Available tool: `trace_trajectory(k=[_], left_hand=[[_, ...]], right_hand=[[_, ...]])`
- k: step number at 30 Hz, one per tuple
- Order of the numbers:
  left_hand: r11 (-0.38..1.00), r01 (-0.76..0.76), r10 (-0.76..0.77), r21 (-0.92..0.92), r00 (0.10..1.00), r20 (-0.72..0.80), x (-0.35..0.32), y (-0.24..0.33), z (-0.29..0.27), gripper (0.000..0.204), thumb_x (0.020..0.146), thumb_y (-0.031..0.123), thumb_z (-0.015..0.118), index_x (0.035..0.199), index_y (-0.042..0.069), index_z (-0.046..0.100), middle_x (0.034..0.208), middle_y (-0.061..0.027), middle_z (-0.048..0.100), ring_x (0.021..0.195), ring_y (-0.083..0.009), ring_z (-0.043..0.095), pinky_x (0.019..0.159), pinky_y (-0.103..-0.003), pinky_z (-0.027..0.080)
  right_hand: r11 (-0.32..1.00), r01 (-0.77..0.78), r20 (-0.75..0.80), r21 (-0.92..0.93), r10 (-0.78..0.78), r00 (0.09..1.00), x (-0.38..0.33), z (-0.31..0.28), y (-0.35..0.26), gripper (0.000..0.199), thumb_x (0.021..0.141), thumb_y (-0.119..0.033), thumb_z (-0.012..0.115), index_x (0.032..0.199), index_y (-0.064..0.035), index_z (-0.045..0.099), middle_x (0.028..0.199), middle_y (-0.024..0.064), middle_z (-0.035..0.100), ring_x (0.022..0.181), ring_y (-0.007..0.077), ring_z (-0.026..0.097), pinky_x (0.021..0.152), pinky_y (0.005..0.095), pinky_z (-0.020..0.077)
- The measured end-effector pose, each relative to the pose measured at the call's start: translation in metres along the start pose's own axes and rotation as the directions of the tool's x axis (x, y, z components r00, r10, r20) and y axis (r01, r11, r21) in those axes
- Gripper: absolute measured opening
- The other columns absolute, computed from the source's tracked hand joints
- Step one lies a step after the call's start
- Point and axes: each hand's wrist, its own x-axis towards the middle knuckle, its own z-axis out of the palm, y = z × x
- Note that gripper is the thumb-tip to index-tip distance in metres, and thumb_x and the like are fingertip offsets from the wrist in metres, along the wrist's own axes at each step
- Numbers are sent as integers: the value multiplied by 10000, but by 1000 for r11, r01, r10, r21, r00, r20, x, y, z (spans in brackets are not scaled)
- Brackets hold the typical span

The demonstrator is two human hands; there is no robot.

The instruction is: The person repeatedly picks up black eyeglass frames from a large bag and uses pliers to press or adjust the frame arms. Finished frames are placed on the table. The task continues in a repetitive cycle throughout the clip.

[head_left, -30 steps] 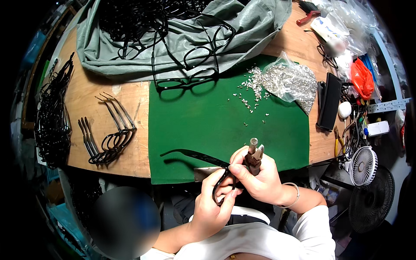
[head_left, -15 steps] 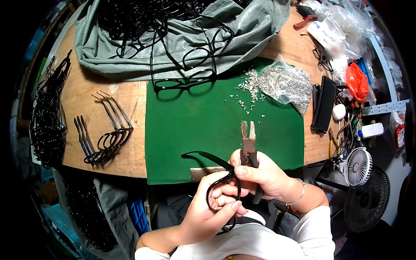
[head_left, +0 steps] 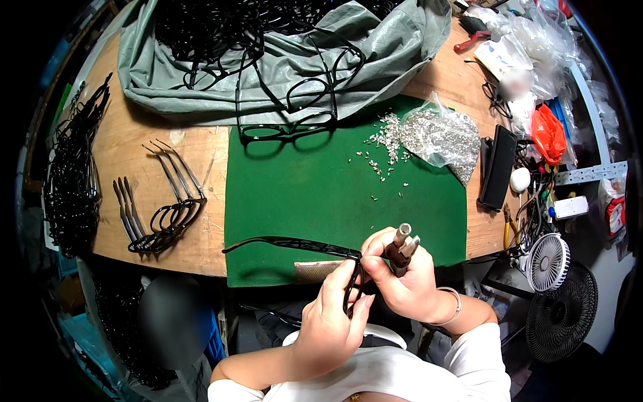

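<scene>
Left hand (head_left: 328,329) curled, gripping black glasses frame (head_left: 308,246); right hand (head_left: 410,287) closed around pliers (head_left: 402,250), near frame's corner.

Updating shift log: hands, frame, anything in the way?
Left hand holding black glasses frame. Right hand at frame's corner, pliers in grip. Loose silver pieces on green mat, clear of hands.

Legible text, numbers or signs: none, seen from where I stand. White packet (head_left: 501,56), far right-hand side of the worktop (head_left: 439,77): bluish printed marks, too small to make out; patch beside them blurred. Red plastic bag (head_left: 548,136), nearer the person: lettering cannot be told.
</scene>
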Motion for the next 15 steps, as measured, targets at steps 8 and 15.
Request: trace_trajectory(k=[8,15], left_hand=[[980,-70,83,187,994,-64,2,-1,-1,547,765,-78,527,1220,-47,225,1013,-165,512,787,-123,537,677,-217,471],[939,86,-92,-332,996,-3,10,-6,-3,510,777,-96,487,1216,-23,239,1007,-158,473,732,-134,535,642,-236,473]], right_hand=[[999,-19,-30,-36,18,999,0,9,1,89,800,-62,568,812,3,508,728,63,522,588,114,515,530,248,426],[993,-33,-61,-111,26,998,7,11,11,98,798,-73,565,796,-2,498,695,70,516,553,124,529,500,256,426]])
